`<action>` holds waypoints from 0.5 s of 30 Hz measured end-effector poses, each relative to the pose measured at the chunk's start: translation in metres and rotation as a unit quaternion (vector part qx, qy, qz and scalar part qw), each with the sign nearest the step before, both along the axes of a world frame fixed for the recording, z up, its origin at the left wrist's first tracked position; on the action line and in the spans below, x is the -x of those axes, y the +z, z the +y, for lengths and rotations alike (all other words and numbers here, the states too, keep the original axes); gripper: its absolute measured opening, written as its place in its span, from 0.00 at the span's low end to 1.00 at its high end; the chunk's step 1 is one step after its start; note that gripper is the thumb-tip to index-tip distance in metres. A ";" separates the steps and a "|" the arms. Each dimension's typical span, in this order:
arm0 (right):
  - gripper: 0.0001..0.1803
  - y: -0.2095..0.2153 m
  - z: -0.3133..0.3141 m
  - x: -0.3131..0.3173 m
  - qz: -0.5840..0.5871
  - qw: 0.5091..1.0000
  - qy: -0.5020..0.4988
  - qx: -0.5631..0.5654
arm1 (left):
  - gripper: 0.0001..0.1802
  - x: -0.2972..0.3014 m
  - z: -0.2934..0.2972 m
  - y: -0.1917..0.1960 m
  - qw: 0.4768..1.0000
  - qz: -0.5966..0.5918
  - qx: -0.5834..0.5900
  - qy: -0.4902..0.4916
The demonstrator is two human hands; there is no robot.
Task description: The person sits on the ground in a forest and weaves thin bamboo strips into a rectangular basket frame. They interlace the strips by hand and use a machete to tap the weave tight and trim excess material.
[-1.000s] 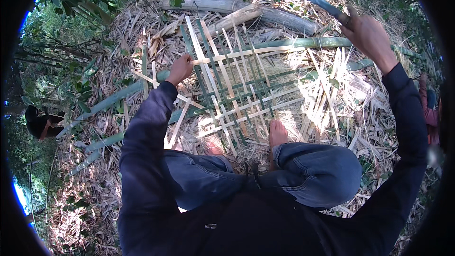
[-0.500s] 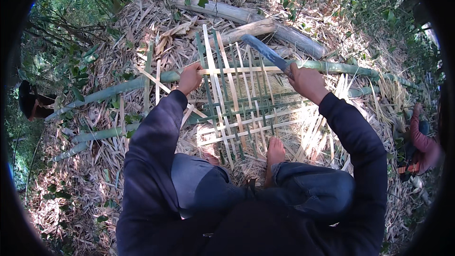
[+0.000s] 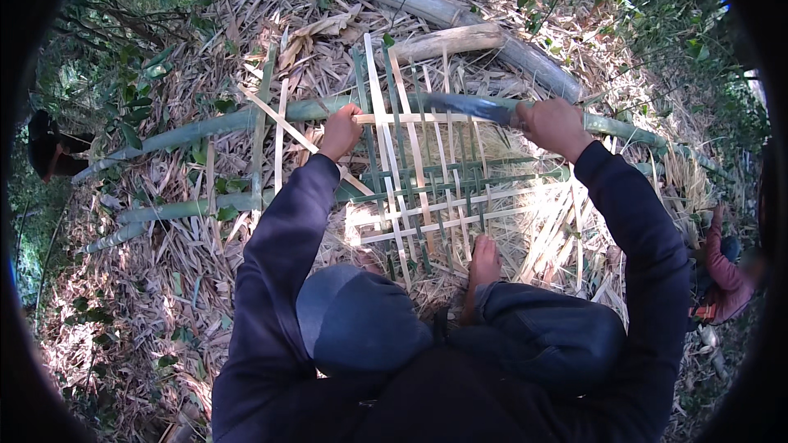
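My left hand (image 3: 341, 133) is closed on the left end of a pale bamboo strip (image 3: 427, 118), which runs crosswise through upright green and pale strips. In my right hand (image 3: 556, 126) is the handle of a machete (image 3: 472, 108). Its blurred blade points left and lies along the strip's upper side; whether it touches the strip I cannot tell. Below, crossing strips form an open woven bamboo lattice (image 3: 400, 197) on the ground, in front of my bare feet. The strip's right end is hard to make out near the right hand.
A long green bamboo pole (image 3: 205, 133) passes behind the lattice, with a shorter pole (image 3: 185, 210) nearer on the left. Dry logs (image 3: 525, 61) lie farther back. Loose strips and dry leaves cover the ground. Another person (image 3: 726, 279) is at the far right, a dark figure (image 3: 51, 146) far left.
The machete blade has swung down from pointing up and away to lying along the pale strip. The left hand keeps its hold on the strip. The whole view has shifted slightly.
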State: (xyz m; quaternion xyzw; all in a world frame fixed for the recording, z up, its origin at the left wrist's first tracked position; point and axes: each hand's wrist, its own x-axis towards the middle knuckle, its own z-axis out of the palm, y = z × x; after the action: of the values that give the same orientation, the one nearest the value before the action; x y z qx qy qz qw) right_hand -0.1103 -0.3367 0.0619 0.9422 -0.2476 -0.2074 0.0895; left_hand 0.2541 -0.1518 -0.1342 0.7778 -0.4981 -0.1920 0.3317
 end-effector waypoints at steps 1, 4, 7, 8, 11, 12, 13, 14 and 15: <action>0.13 -0.003 0.002 -0.001 -0.047 0.998 -0.029 0.005 | 0.06 -0.002 0.000 -0.001 1.000 0.011 0.000 0.001; 0.12 -0.011 0.011 -0.003 -0.089 0.994 -0.070 0.008 | 0.06 0.001 0.003 -0.003 1.000 0.023 -0.003 0.006; 0.14 -0.005 0.022 -0.010 0.063 0.998 -0.020 -0.008 | 0.06 -0.004 0.005 -0.010 1.000 0.019 -0.012 0.006; 0.13 -0.004 0.017 -0.009 0.036 0.999 0.011 0.025 | 0.07 -0.003 0.009 -0.014 0.999 0.028 -0.012 0.011; 0.10 -0.004 0.007 -0.013 -0.073 0.996 -0.025 0.047 | 0.06 -0.006 0.015 -0.018 0.999 0.038 -0.014 0.014; 0.10 -0.012 0.009 -0.013 -0.090 0.993 -0.060 0.040 | 0.06 -0.006 0.015 -0.017 0.999 0.040 -0.014 0.011; 0.11 -0.015 0.009 -0.010 -0.047 0.998 -0.029 0.037 | 0.06 -0.005 0.015 -0.016 0.999 0.038 -0.022 0.012; 0.11 -0.011 0.013 -0.010 -0.004 0.999 0.004 0.035 | 0.06 -0.005 0.014 -0.017 0.999 0.035 -0.029 0.012; 0.13 -0.009 0.017 -0.010 0.039 0.998 0.036 0.032 | 0.07 -0.003 0.014 -0.016 0.999 0.032 -0.037 0.012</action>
State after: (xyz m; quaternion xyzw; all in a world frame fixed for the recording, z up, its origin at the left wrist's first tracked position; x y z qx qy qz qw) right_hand -0.1005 -0.3198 0.0531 0.9383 -0.2167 -0.2322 0.1366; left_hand 0.2570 -0.1374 -0.1503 0.7887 -0.4704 -0.2313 0.3212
